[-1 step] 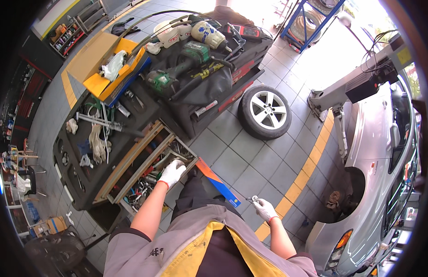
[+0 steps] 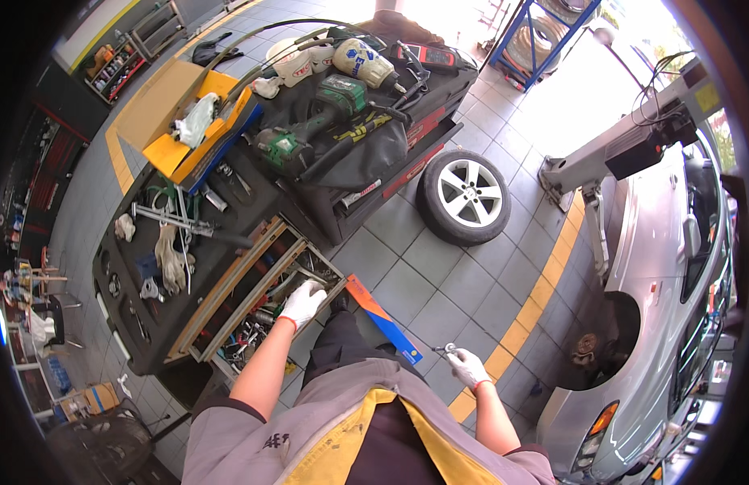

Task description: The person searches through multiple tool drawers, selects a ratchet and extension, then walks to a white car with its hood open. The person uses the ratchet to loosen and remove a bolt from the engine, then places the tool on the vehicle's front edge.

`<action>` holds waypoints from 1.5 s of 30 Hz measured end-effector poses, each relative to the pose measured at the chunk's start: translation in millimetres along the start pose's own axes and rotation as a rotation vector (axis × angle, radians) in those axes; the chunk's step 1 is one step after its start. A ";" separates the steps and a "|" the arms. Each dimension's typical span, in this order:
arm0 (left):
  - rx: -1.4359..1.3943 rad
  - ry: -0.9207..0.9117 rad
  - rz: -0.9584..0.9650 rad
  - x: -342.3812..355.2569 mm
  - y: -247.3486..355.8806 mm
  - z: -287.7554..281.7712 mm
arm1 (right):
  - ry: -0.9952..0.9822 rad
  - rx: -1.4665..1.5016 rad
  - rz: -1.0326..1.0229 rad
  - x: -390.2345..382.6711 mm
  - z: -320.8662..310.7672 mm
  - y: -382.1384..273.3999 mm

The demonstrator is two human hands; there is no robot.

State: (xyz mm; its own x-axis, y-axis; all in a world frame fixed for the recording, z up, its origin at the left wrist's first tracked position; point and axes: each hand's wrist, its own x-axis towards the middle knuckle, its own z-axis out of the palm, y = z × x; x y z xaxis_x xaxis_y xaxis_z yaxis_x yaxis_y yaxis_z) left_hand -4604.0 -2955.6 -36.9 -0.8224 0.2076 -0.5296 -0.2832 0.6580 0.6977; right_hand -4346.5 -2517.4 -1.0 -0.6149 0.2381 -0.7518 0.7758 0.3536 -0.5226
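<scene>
My left hand [image 2: 302, 305], in a white glove with a red cuff, is at the front of an open tool drawer [image 2: 215, 333]. Its fingertips point into the drawer, and whether they grip anything is hidden. Several loose metal tools [image 2: 253, 339] lie jumbled inside. Out to the right, my gloved right hand [image 2: 470, 369] is closed around a ratchet [image 2: 449, 347], whose round metal head sticks out past the fingers with a short piece on it. Below that hand is the tiled floor.
A black tool cart [image 2: 148, 331] bears a green impact wrench [image 2: 342, 93], a yellow box [image 2: 188, 153] and dirty gloves [image 2: 174, 259]. A wheel [image 2: 465, 197] lies on the floor. A silver car [image 2: 649, 242] without its front wheel stands right, by a lift post [image 2: 625, 133].
The view has shifted very slightly. Both hands keep nearly the same place, and my right hand still holds the ratchet.
</scene>
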 end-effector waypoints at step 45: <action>-2.247 0.726 -0.226 424.3 87.9 210.8 | -0.025 -0.168 0.471 222.0 -502.1 -79.3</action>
State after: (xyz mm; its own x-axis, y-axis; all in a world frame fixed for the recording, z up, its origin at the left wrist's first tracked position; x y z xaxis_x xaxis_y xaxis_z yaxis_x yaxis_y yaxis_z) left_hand -4873.8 -2657.2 -301.9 -0.5463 -0.2423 -0.8018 0.1631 -0.9697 0.1819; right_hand -4615.5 -2038.4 75.4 -0.1983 0.3854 -0.9012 0.9336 0.3542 -0.0540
